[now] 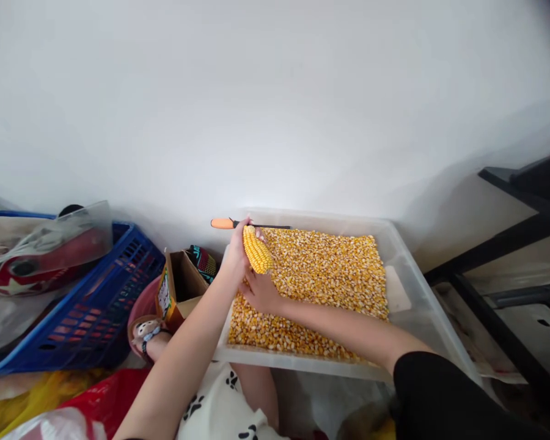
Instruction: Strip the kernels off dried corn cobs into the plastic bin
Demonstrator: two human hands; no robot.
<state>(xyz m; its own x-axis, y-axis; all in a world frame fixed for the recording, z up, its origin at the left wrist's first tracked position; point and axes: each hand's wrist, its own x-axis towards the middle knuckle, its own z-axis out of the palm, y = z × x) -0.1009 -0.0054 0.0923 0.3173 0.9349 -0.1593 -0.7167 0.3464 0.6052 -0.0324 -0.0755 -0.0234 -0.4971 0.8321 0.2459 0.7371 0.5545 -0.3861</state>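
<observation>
Plain white wall (275, 91) fills upper view, evenly lit, soft shadow toward right. Left of wall's base: blue plastic crate (96, 299) holding clear bag, small open cardboard box (181, 284) just beside crate. Right of wall's base: black metal frame (508, 263), pale floor (527, 318) beneath it.

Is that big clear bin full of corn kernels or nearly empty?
Partly full: loose kernels cover most of the clear bin floor in a shallow layer, well below its rim; a bare patch shows at its right.
</observation>
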